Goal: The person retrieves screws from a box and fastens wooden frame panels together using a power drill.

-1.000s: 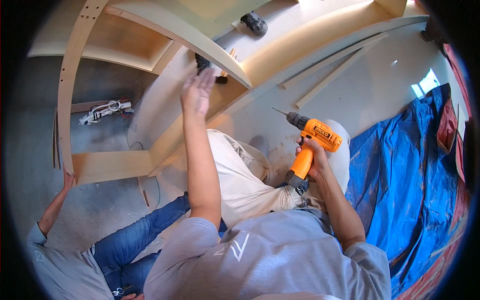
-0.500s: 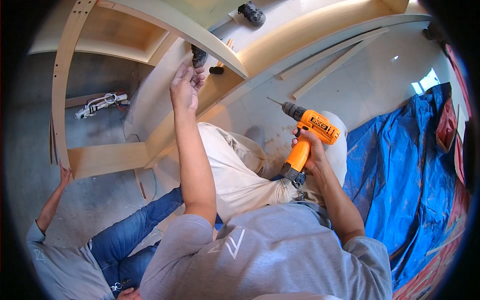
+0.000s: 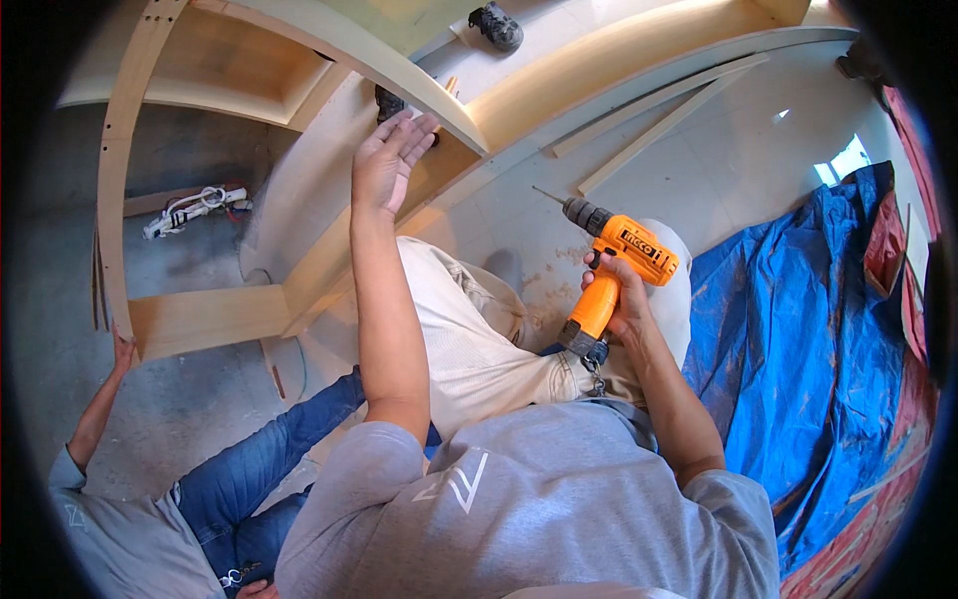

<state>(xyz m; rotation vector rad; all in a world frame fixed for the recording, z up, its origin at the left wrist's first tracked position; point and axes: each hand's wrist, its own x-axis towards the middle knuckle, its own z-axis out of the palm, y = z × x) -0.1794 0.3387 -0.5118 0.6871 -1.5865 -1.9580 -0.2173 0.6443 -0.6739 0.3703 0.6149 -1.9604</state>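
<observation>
My right hand (image 3: 627, 299) is wrapped around the grip of an orange and black cordless drill (image 3: 639, 250). A thin bit sticks out of its dark chuck, pointing up and to the left, away from the wooden frame. Up at the frame, my left hand (image 3: 387, 165) is raised with its fingers stretched out and the palm showing, and nothing is in it. Those fingertips are close to the pale wooden frame (image 3: 384, 65); whether they touch it I cannot tell. Just behind them is a dark shoe (image 3: 389, 103), partly hidden.
At the left, a co-worker's hand (image 3: 122, 351) touches the frame's lower corner. Another dark shoe (image 3: 496, 27) shows at the top. Two thin wood strips (image 3: 669, 110) lie on the floor. A blue tarp (image 3: 788, 329) covers the right side. White cable (image 3: 200, 210) lies inside the frame's opening.
My left hand has shifted slightly right and its curled fingers have straightened and opened. The drill stays nearly still in my right hand.
</observation>
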